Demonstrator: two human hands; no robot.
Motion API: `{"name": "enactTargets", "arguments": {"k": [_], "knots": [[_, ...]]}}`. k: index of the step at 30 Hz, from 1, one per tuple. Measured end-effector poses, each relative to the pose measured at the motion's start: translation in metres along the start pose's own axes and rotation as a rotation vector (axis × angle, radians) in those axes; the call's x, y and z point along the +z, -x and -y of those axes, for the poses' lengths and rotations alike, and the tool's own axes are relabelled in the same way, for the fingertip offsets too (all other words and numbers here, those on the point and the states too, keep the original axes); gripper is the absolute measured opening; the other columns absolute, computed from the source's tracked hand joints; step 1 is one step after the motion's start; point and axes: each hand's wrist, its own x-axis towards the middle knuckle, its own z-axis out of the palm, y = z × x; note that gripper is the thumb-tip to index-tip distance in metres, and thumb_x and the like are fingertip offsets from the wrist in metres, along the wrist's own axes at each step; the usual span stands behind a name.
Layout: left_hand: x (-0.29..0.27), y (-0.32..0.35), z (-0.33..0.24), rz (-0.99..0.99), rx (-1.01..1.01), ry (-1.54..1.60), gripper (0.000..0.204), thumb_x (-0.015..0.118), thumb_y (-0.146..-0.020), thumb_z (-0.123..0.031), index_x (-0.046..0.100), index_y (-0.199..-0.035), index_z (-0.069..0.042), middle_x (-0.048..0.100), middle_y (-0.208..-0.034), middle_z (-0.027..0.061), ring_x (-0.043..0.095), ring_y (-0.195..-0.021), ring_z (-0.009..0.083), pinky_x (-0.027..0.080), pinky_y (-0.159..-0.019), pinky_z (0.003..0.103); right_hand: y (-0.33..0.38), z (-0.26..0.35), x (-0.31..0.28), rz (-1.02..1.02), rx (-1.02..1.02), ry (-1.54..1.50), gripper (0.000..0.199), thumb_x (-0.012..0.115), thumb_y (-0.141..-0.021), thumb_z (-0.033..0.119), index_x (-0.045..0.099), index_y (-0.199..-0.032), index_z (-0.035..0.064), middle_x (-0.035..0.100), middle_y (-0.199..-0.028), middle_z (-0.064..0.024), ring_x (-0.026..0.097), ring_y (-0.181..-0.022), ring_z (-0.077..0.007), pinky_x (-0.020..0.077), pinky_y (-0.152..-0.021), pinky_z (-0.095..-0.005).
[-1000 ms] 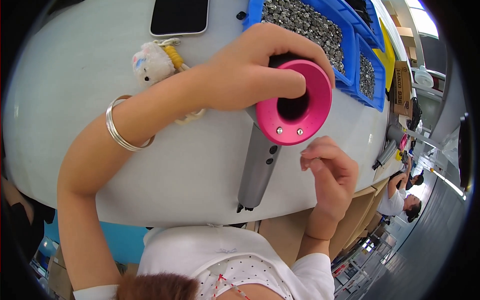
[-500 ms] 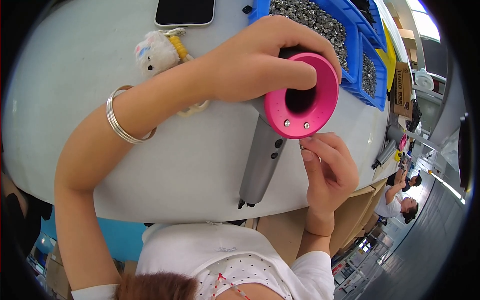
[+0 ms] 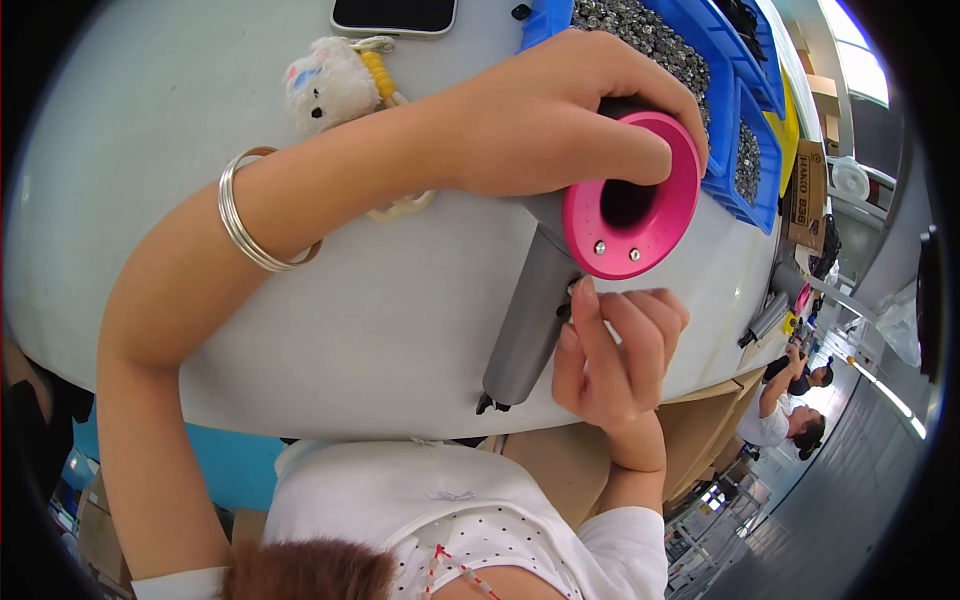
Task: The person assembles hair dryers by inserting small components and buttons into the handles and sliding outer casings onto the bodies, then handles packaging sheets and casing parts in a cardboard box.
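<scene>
My left hand [image 3: 580, 120] is wrapped over the head of a grey hair dryer, its thumb lying inside the flared pink rim [image 3: 683, 205]. Two small silvery studs [image 3: 617, 251] sit on the lower part of that rim. The dryer's grey handle [image 3: 522, 335] slants down toward me, with black pins at its end. My right hand [image 3: 625, 350] is closed in a loose pinch beside the handle's buttons, just below the rim. Whether a small piece is between its fingertips, I cannot make out.
Blue bins [image 3: 715, 65] of small metal parts stand at the far right. A phone [image 3: 393, 14] and a white plush charm [image 3: 330, 85] lie beyond my left forearm. Another grey dryer [image 3: 765, 320] lies at the right. Cardboard [image 3: 545, 460] is below the table edge.
My right hand has moved left, from the bottom of the pink rim to beside the handle's buttons, its fingers more curled. The dryer and my left hand sit slightly farther right in view.
</scene>
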Motion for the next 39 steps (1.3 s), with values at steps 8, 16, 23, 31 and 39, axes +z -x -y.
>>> {"name": "enactTargets", "arguments": {"k": [8,16,23,31,39], "knots": [[0.004,0.0,-0.001,-0.005,-0.018,-0.075,0.027,0.056,-0.073,-0.021,0.065,-0.085,0.001,0.064,-0.078,0.0105,0.06,-0.071,0.0164,0.048,-0.066,0.026,0.012,0.005,-0.007,0.121,-0.087,0.191,0.035,0.052,-0.068,0.002,0.064,-0.1,-0.0082,0.054,-0.097,-0.0111,0.05,-0.084,-0.0246,0.039,-0.077,-0.0398],[0.004,-0.003,0.003,-0.052,0.017,-0.106,0.026,0.055,-0.074,-0.02,0.066,-0.087,0.0,0.066,-0.08,0.0103,0.061,-0.074,0.016,0.049,-0.069,0.026,-0.009,0.014,-0.003,0.013,-0.036,0.366,0.008,0.074,-0.064,0.0,0.066,-0.066,0.0015,0.055,-0.073,-0.0035,0.051,-0.066,-0.0175,0.0418,-0.071,-0.0366],[-0.001,-0.007,-0.005,0.1,-0.081,-0.032,0.038,0.052,-0.071,-0.023,0.062,-0.098,0.002,0.065,-0.098,0.0116,0.06,-0.092,0.019,0.046,-0.084,0.029,-0.01,0.015,-0.003,-0.015,-0.055,0.357,0.004,0.069,-0.067,-0.002,0.065,-0.068,-0.0004,0.052,-0.071,-0.0039,0.052,-0.066,-0.0175,0.0447,-0.08,-0.0405],[-0.004,0.002,-0.014,0.089,-0.187,-0.004,0.039,0.052,-0.072,-0.023,0.062,-0.099,0.003,0.065,-0.094,0.0112,0.062,-0.089,0.0184,0.048,-0.081,0.029,0.006,-0.042,-0.009,-0.056,0.178,-0.338,0.038,0.057,-0.064,-0.007,0.067,-0.099,0.0025,0.062,-0.09,-0.0078,0.061,-0.085,-0.0252,0.0471,-0.085,-0.0406],[0.015,0.004,-0.014,-0.067,-0.107,-0.075,0.032,0.05,-0.072,-0.015,0.061,-0.097,0.003,0.065,-0.088,0.0112,0.062,-0.081,0.0177,0.049,-0.075,0.028,-0.02,-0.234,-0.028,0.245,0.784,0.207,0.015,0.065,-0.072,0.01,0.068,-0.086,0.0027,0.066,-0.086,-0.0166,0.064,-0.08,-0.0302,0.0506,-0.072,-0.0374]]}}
